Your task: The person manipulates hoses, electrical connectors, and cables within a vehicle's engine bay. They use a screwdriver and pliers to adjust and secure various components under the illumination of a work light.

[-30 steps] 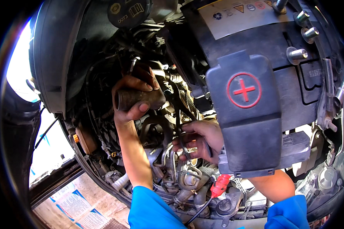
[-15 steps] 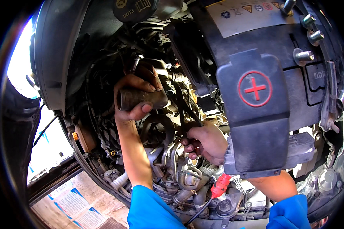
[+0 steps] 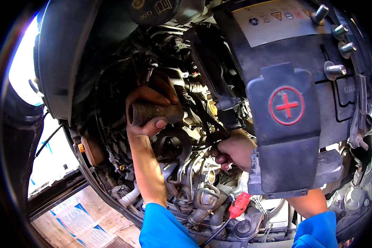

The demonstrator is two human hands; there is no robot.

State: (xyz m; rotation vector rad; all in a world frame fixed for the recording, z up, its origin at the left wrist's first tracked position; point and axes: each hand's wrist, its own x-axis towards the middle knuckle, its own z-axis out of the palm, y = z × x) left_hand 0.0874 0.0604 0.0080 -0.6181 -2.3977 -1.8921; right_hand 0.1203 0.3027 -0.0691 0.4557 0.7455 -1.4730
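Observation:
My left hand [image 3: 153, 97] is closed around a short, wide, dark rubber hose [image 3: 153, 113], whose open end faces left. Just above its fingers stands a small metal piece with a shiny tip [image 3: 149, 72]; whether the fingers hold it too I cannot tell. Deeper among the engine parts, my right hand [image 3: 237, 151] has its fingers curled beside a thin black hose [image 3: 211, 120]. What sits between those fingertips is hidden. The battery's black terminal cover [image 3: 285, 153], marked with a red plus, hides part of my right forearm.
The battery [image 3: 277, 53] fills the upper right, with several metal studs [image 3: 336, 70] along its side. A red connector [image 3: 239, 205] on a black cable lies below my right hand. Pipes and curved hoses [image 3: 182, 144] crowd between my arms. A round black cap [image 3: 155, 10] sits at the top.
The view has shifted slightly, so the battery appears farther right and lower. My right hand has moved a little right, partly behind the terminal cover. My left hand keeps the rubber hose.

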